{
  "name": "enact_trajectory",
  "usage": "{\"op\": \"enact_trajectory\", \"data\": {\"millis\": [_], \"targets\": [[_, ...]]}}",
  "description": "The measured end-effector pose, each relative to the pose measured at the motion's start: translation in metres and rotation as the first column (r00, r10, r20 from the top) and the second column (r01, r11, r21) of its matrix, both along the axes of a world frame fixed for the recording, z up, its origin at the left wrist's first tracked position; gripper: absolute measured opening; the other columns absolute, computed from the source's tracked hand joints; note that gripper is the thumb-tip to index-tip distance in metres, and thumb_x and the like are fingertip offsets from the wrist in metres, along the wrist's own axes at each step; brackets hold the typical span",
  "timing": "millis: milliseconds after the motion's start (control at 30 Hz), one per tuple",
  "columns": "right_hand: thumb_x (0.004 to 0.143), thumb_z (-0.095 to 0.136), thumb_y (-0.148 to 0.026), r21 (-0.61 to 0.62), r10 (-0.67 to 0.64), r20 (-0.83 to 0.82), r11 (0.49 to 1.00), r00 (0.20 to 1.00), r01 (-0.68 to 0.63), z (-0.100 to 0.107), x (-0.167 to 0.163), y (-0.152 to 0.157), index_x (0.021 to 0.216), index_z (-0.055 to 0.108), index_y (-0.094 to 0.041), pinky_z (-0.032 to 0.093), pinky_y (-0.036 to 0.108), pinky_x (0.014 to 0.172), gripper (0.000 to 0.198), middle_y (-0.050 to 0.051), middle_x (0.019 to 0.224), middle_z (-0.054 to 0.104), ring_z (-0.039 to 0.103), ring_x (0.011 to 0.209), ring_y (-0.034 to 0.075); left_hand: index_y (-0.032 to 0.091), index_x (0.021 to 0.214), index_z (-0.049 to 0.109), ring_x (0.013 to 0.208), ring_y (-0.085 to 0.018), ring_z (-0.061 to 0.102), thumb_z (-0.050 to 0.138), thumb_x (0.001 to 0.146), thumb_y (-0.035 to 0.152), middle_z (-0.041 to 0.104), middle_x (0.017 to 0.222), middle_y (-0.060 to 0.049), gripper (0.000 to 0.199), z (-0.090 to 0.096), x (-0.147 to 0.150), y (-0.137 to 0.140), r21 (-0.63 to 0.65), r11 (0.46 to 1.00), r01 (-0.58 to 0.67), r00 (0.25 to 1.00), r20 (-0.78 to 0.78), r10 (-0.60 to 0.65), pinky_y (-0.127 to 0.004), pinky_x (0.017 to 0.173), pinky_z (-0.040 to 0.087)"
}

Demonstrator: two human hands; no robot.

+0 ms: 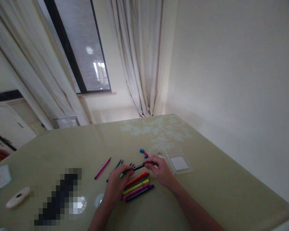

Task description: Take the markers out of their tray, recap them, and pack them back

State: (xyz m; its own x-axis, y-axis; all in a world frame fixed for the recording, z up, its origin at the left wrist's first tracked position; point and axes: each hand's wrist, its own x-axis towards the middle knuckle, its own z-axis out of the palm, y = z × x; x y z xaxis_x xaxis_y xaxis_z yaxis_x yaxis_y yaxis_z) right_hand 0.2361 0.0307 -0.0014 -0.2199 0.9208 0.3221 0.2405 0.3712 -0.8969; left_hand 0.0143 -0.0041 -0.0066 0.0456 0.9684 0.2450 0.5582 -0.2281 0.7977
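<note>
A dark marker pen [138, 167] stretches between my two hands above the table. My left hand [116, 181] pinches its left end, where a bit of green shows by the fingers. My right hand [160, 168] grips the other end with thumb and fingers, hiding the tip. Below them lie capped markers side by side: a red marker [136, 180], a yellow marker [136, 187], a pink marker [136, 192] and a dark blue marker [140, 193]. Loose caps, including a blue cap [142, 150], lie beyond my right hand. Several dark-tipped pens [118, 164] are partly hidden behind my left hand.
An uncapped magenta pen [103, 168] lies to the left. Right of the caps sits an open clear plastic case [186, 164] with a white card. On the table's [231, 186] left are a white oval object [18, 197], a pale packet [0, 178] and a blurred-out dark shape.
</note>
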Motion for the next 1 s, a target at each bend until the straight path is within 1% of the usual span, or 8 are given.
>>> {"op": "enact_trajectory", "data": {"millis": [167, 233, 333, 433, 533, 667, 800, 1000], "targets": [[0.087, 0.068, -0.033, -0.123, 0.163, 0.038, 0.98, 0.986, -0.157, -0.001, 0.006, 0.001, 0.092, 0.08, -0.022, 0.053, 0.03, 0.072, 0.017, 0.004, 0.083, 0.077, 0.069, 0.077, 0.02, 0.023, 0.089, 0.076, 0.085, -0.023, 0.07, 0.054, 0.094, 0.054, 0.078, 0.089, -0.004, 0.039, 0.005, -0.015, 0.003, -0.055, 0.997, 0.047, 0.998, -0.038, -0.049, -0.032, 0.077, 0.053], [0.087, 0.069, -0.032, -0.109, 0.194, 0.135, 0.978, 0.972, -0.18, 0.0, 0.008, -0.001, 0.094, 0.08, -0.023, 0.052, 0.03, 0.074, 0.016, 0.003, 0.087, 0.078, 0.069, 0.081, 0.02, 0.022, 0.091, 0.075, 0.086, -0.024, 0.07, 0.049, 0.094, 0.056, 0.078, 0.09, -0.005, 0.043, 0.0, -0.027, 0.008, -0.013, 0.998, -0.062, 0.997, -0.049, 0.062, -0.033, 0.077, 0.053], [0.086, 0.072, -0.028, -0.047, 0.194, 0.266, 0.981, 0.944, -0.188, 0.001, 0.009, -0.005, 0.096, 0.08, -0.024, 0.051, 0.031, 0.079, 0.014, 0.003, 0.091, 0.077, 0.068, 0.086, 0.021, 0.022, 0.092, 0.074, 0.08, -0.025, 0.068, 0.048, 0.092, 0.053, 0.077, 0.092, -0.006, 0.04, -0.01, -0.045, 0.013, 0.031, 0.958, -0.286, 0.949, -0.132, 0.287, -0.036, 0.076, 0.053], [0.086, 0.073, -0.027, 0.037, 0.15, 0.359, 0.984, 0.921, -0.175, -0.002, 0.009, -0.002, 0.092, 0.079, -0.023, 0.049, 0.032, 0.087, 0.009, 0.004, 0.091, 0.075, 0.067, 0.092, 0.021, 0.021, 0.095, 0.072, 0.08, -0.025, 0.067, 0.047, 0.092, 0.047, 0.076, 0.097, -0.007, 0.036, -0.017, -0.055, 0.013, 0.053, 0.93, -0.364, 0.902, -0.229, 0.366, -0.038, 0.079, 0.052], [0.092, 0.066, -0.024, 0.113, -0.019, 0.444, 0.993, 0.896, -0.034, -0.009, 0.008, 0.008, 0.092, 0.077, -0.021, 0.047, 0.033, 0.09, 0.012, 0.006, 0.095, 0.074, 0.065, 0.096, 0.022, 0.022, 0.095, 0.072, 0.09, -0.027, 0.068, 0.047, 0.093, 0.043, 0.074, 0.101, -0.008, 0.033, -0.02, -0.052, 0.012, 0.051, 0.948, -0.313, 0.898, -0.31, 0.313, -0.039, 0.086, 0.051], [0.095, 0.059, -0.019, 0.181, -0.191, 0.6, 0.978, 0.777, 0.101, -0.018, 0.002, 0.023, 0.097, 0.077, -0.021, 0.045, 0.036, 0.093, 0.017, 0.009, 0.102, 0.071, 0.061, 0.101, 0.024, 0.022, 0.091, 0.074, 0.097, -0.027, 0.067, 0.052, 0.093, 0.038, 0.073, 0.098, -0.008, 0.027, -0.018, -0.035, 0.009, -0.006, 0.979, -0.202, 0.883, -0.433, 0.179, -0.038, 0.091, 0.049], [0.093, 0.061, -0.017, 0.203, -0.238, 0.677, 0.97, 0.696, 0.135, -0.02, -0.006, 0.026, 0.097, 0.075, -0.021, 0.044, 0.038, 0.094, 0.015, 0.01, 0.106, 0.069, 0.059, 0.105, 0.027, 0.023, 0.093, 0.075, 0.098, -0.026, 0.067, 0.055, 0.092, 0.032, 0.072, 0.098, -0.008, 0.023, -0.014, -0.023, 0.005, -0.049, 0.982, -0.182, 0.827, -0.547, 0.126, -0.037, 0.089, 0.048], [0.089, 0.067, -0.017, 0.195, -0.282, 0.687, 0.959, 0.67, 0.204, -0.016, -0.013, 0.024, 0.093, 0.073, -0.021, 0.043, 0.038, 0.093, 0.008, 0.01, 0.104, 0.069, 0.059, 0.104, 0.028, 0.023, 0.094, 0.072, 0.103, -0.028, 0.065, 0.053, 0.091, 0.029, 0.072, 0.104, -0.008, 0.02, -0.016, -0.025, 0.003, -0.009, 0.98, -0.2, 0.808, -0.568, 0.159, -0.039, 0.094, 0.048]]}}
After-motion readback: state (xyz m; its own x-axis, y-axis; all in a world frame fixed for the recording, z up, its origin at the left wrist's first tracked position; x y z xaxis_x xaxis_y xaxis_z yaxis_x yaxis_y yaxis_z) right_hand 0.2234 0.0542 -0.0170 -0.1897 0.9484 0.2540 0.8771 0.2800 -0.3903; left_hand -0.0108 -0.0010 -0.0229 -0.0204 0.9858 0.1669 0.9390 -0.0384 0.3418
